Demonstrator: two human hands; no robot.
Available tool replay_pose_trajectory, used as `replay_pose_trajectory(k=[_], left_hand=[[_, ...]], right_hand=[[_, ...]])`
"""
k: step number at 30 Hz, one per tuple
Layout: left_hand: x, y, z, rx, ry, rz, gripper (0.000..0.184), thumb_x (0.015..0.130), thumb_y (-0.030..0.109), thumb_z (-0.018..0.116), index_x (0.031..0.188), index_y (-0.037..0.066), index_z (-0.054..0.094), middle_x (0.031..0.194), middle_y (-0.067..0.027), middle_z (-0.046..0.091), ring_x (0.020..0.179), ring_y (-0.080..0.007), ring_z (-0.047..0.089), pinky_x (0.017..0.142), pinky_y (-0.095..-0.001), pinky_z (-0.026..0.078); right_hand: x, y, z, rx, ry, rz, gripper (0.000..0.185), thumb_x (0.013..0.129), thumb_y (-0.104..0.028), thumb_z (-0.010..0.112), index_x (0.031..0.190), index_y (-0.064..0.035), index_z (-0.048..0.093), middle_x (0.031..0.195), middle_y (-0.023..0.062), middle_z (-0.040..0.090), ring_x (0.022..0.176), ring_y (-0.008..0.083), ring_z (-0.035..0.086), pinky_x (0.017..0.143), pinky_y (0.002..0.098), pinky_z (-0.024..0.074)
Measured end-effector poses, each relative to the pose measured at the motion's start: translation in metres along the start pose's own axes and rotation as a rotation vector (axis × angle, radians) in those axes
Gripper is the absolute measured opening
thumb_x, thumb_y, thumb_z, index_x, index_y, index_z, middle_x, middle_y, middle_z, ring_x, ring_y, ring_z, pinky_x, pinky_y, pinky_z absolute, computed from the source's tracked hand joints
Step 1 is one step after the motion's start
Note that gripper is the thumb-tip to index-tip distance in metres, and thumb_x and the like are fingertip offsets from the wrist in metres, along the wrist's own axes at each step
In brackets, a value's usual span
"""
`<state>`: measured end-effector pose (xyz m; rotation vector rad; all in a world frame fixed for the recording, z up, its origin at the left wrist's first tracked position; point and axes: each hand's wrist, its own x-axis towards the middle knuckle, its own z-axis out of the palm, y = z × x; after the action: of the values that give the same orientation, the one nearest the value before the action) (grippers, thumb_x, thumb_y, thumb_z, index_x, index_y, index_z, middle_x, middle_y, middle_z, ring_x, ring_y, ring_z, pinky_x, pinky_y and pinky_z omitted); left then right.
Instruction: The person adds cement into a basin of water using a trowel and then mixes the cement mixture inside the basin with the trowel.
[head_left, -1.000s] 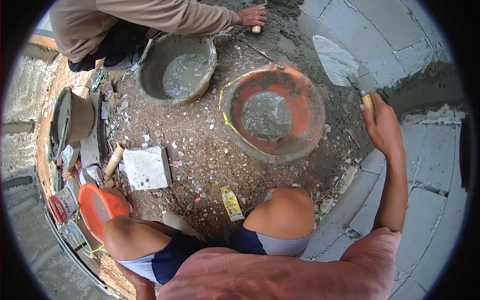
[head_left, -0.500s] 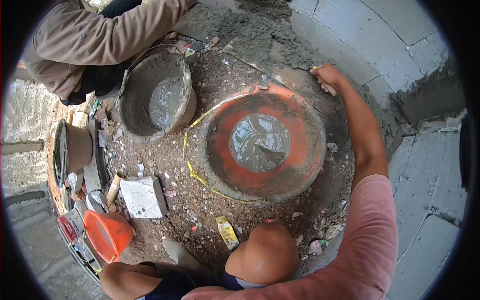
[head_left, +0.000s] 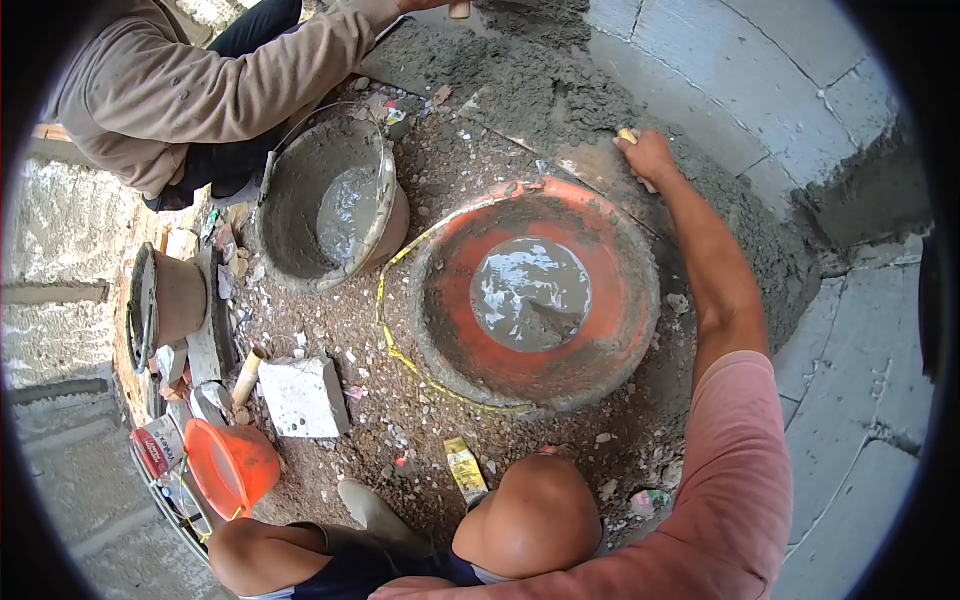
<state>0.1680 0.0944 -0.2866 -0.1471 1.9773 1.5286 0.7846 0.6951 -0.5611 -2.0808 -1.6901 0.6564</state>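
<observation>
From the head camera, your right grip (head_left: 652,160) was out at the far end of a stretched arm, closed round a short wooden-handled tool (head_left: 627,136). And there the tool was, right by the edge of the wet grey mortar (head_left: 600,95), beyond the big orange tub (head_left: 610,325) and near the pale block wall (head_left: 720,70). Its blade was hard to make out, perhaps hidden by the mortar. That closed hold probably kept the handle steady, while the long reach carried your arm round the tub's side rather than over the wet mix inside.

Your left grip was out of the picture, so I couldn't tell what it was doing. The tub sat just ahead of your knees, likely to keep the mix close, with a yellow strap (head_left: 402,357) lying along its rim. Beside it stood a mortar-caked bucket (head_left: 393,225), nearer the other person (head_left: 215,95), presumably handy for that side. A white block (head_left: 300,400) lay on the gritty ground (head_left: 330,325), well apart from your tool.
</observation>
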Motion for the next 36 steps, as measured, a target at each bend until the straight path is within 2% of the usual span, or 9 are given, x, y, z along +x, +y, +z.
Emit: replay_pose_trajectory(k=[6, 10, 16, 19, 20, 23, 29, 32, 36], left_hand=[[0.008, -0.004, -0.005, -0.041, -0.05, 0.004, 0.072, 0.102, 0.063, 0.032, 0.151, 0.011, 0.038, 0.151, -0.0079, 0.046, 0.136, -0.0298, 0.046, 0.113, -0.0423, 0.037], [0.015, -0.005, -0.017, -0.075, -0.082, 0.0, 0.072, 0.102, 0.063, 0.032, 0.151, 0.011, 0.038, 0.151, -0.008, 0.046, 0.136, -0.03, 0.046, 0.113, -0.0424, 0.037], [0.016, -0.003, -0.044, -0.141, -0.122, -0.028, 0.072, 0.102, 0.063, 0.032, 0.152, 0.011, 0.038, 0.152, -0.0081, 0.045, 0.136, -0.0302, 0.046, 0.113, -0.0425, 0.037], [0.018, -0.005, -0.059, -0.18, -0.141, -0.036, 0.072, 0.102, 0.063, 0.032, 0.152, 0.011, 0.038, 0.152, -0.0081, 0.045, 0.136, -0.0303, 0.046, 0.113, -0.0425, 0.037], [0.017, -0.005, -0.065, -0.19, -0.154, -0.041, 0.072, 0.102, 0.063, 0.032, 0.152, 0.011, 0.038, 0.152, -0.0081, 0.045, 0.136, -0.0303, 0.046, 0.113, -0.0425, 0.037], [0.017, -0.008, -0.073, -0.201, -0.17, -0.049, 0.073, 0.102, 0.064, 0.031, 0.152, 0.011, 0.038, 0.152, -0.0082, 0.045, 0.136, -0.0304, 0.046, 0.113, -0.0426, 0.037], [0.003, -0.008, -0.067, -0.232, -0.131, -0.077, 0.072, 0.101, 0.058, 0.038, 0.151, 0.007, 0.036, 0.152, -0.0116, 0.044, 0.137, -0.0301, 0.045, 0.114, -0.0441, 0.034], [0.006, -0.006, -0.057, -0.167, -0.132, -0.022, 0.072, 0.101, 0.057, 0.038, 0.151, 0.006, 0.036, 0.151, -0.0125, 0.044, 0.137, -0.0306, 0.044, 0.114, -0.0442, 0.033], [0.004, 0.004, -0.042, 0.07, -0.144, 0.181, 0.071, 0.102, 0.056, 0.038, 0.151, 0.005, 0.036, 0.151, -0.0138, 0.043, 0.137, -0.0313, 0.044, 0.115, -0.0443, 0.033]], right_hand=[[-0.085, -0.03, -0.075, 0.056, 0.066, -0.149, 0.049, 0.087, -0.043, 0.068, 0.107, 0.0026, 0.068, 0.077, 0.0229, 0.067, 0.074, 0.035, 0.069, 0.072, 0.0462, 0.0502], [-0.183, -0.083, -0.157, 0.051, 0.018, -0.145, 0.047, 0.087, -0.04, 0.07, 0.106, 0.0024, 0.067, 0.065, 0.015, 0.06, 0.058, 0.0234, 0.059, 0.061, 0.0398, 0.0453], [-0.276, -0.127, -0.199, 0.038, -0.318, 0.018, 0.038, 0.085, -0.028, 0.074, 0.108, 0.0014, 0.066, 0.065, 0.0137, 0.058, 0.06, 0.0206, 0.058, 0.06, 0.0398, 0.0442], [-0.291, -0.146, -0.191, -0.24, -0.472, -0.147, 0.037, 0.084, -0.026, 0.074, 0.108, 0.0006, 0.066, 0.067, 0.0151, 0.062, 0.062, 0.0252, 0.06, 0.062, 0.0405, 0.0452], [-0.291, -0.139, -0.179, -0.341, -0.454, -0.358, 0.032, 0.084, -0.02, 0.073, 0.108, -0.0006, 0.064, 0.071, 0.0145, 0.065, 0.054, 0.0214, 0.059, 0.052, 0.0363, 0.0464], [-0.315, -0.165, -0.141, -0.711, -0.334, -0.471, 0.025, 0.084, -0.02, 0.071, 0.099, -0.0014, 0.067, 0.085, 0.0206, 0.071, 0.074, 0.0384, 0.068, 0.075, 0.0445, 0.0556], [-0.335, -0.181, -0.144, -0.999, -0.001, -0.494, 0.016, 0.089, -0.021, 0.065, 0.089, -0.0044, 0.064, 0.084, 0.0189, 0.07, 0.08, 0.0357, 0.07, 0.072, 0.0442, 0.0571], [-0.349, -0.184, -0.191, -0.819, 0.203, -0.438, 0.021, 0.09, -0.023, 0.064, 0.089, -0.0024, 0.063, 0.079, 0.0192, 0.069, 0.077, 0.0343, 0.07, 0.067, 0.0431, 0.0554], [-0.317, -0.1, -0.214, -0.155, -0.111, 0.132, 0.026, 0.092, -0.026, 0.064, 0.095, 0.0, 0.062, 0.067, 0.0104, 0.059, 0.059, 0.0219, 0.063, 0.055, 0.0369, 0.0498]])
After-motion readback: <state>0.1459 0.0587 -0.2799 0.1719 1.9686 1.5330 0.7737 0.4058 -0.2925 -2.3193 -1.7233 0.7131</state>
